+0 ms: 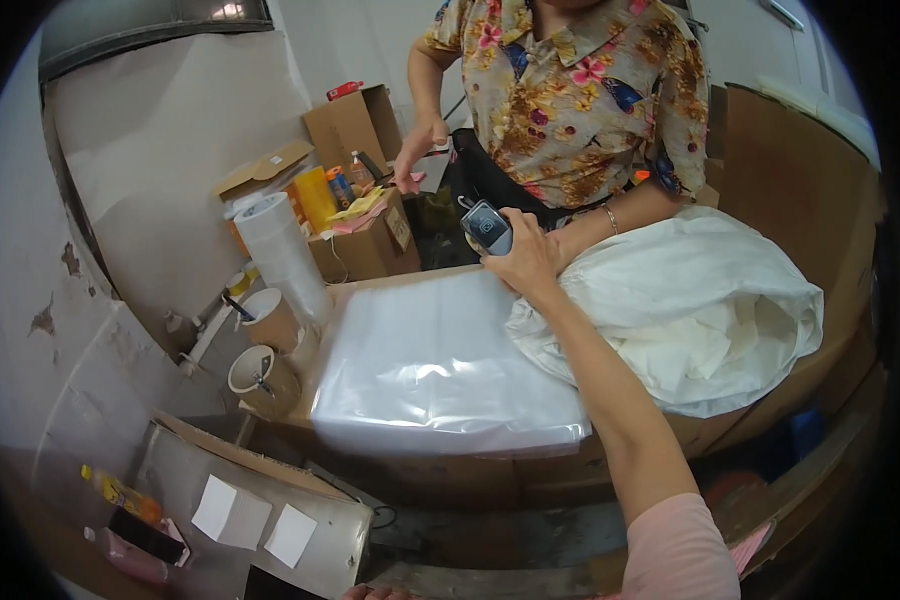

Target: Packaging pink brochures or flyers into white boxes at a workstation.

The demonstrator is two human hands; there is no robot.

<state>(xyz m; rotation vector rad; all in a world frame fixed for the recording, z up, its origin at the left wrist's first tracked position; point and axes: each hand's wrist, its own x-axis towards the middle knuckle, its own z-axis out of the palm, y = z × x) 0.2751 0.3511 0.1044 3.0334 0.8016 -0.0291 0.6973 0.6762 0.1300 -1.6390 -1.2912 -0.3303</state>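
My right hand [528, 252] is closed around a small grey handheld device with a dark screen [487, 227], held over the far edge of the table. My right forearm crosses in front of a white cloth sack [690, 300] that lies open with white contents. Left of the arm, a stack of clear plastic bags [430, 350] lies flat on the table. Only the fingers of my left hand [375, 593] show at the lower edge, so its grip is hidden. Across the table, a co-worker in a floral shirt [580, 110] has one arm close behind my right hand.
Left of the bags stand a plastic film roll [275, 245] and two cardboard tubes [263, 382] with tools in them. Behind are cardboard boxes [375, 240] with bottles. A lower surface [310, 490] bears white papers [232, 512], a black phone [147, 535] and bottles [125, 495].
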